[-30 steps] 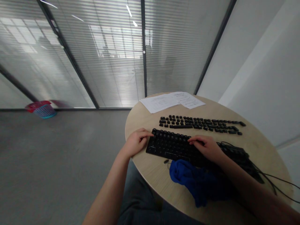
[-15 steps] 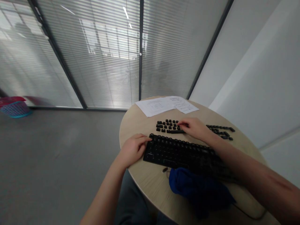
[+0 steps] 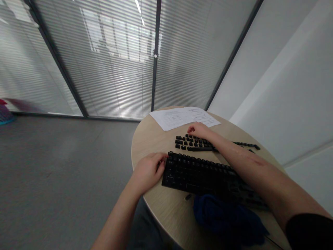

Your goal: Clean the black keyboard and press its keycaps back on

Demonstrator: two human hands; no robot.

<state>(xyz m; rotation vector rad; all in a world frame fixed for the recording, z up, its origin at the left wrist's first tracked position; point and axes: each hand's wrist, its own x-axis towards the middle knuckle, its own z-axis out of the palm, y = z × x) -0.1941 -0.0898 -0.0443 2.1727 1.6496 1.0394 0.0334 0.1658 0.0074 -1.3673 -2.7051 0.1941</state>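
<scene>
A black keyboard (image 3: 197, 175) lies across the round wooden table (image 3: 153, 139); its upper row carries keycaps, while much of the rest looks bare and dark. At its upper left corner is my left hand (image 3: 149, 170), fingertips touching the edge and thumb curled beneath. Beyond the keyboard, loose black keycaps (image 3: 191, 140) stand in rows with a long bar-shaped one (image 3: 201, 149). My right hand (image 3: 199, 130) reaches over to the back edge of these rows, its fingers bent together at a keycap; whether it grips one is too small to tell.
White printed papers (image 3: 174, 118) lie at the table's back. A bunched blue cloth (image 3: 221, 215) sits in front of the keyboard, beside a small dark object (image 3: 188, 197). More keycaps (image 3: 247, 144) lie right, partly behind my forearm. A basket (image 3: 5, 114) stands far left.
My right hand has moved left and back, from the middle of the loose keycaps to their back row. My left hand stays at the keyboard's corner. The view has shifted slightly.
</scene>
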